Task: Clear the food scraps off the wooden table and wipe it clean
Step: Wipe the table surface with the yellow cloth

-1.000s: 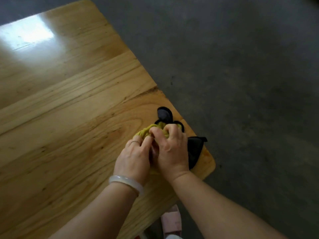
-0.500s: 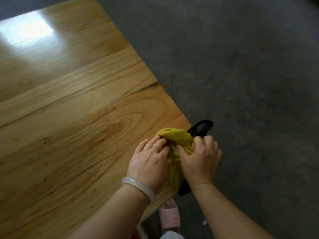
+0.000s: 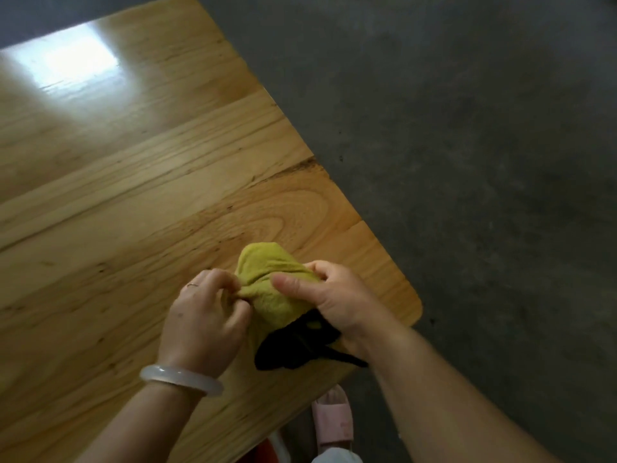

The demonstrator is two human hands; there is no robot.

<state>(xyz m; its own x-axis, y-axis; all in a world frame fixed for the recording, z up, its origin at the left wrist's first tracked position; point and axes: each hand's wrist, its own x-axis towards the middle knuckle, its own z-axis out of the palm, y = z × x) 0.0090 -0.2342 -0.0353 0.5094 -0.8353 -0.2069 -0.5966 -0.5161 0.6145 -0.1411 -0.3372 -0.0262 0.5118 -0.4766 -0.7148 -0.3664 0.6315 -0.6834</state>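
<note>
A bunched yellow-green cloth (image 3: 272, 289) is held just above the near right corner of the wooden table (image 3: 133, 195). My left hand (image 3: 203, 315) pinches its left fold with curled fingers. My right hand (image 3: 330, 295) grips the cloth from the right, thumb lying across its top. Black scraps, like dark peel pieces (image 3: 297, 345), hang out from under the cloth below my right palm. What else the cloth wraps is hidden.
The table's right edge and rounded corner (image 3: 415, 309) drop off to a grey concrete floor (image 3: 467, 162). A pink slipper (image 3: 334, 419) shows on the floor beneath the near edge. A bright glare lies on the table's far left.
Both hands brought the cloth back from the table's edge onto the corner and gathered it tighter. The black scraps now hang below the cloth rather than sticking out beyond it.
</note>
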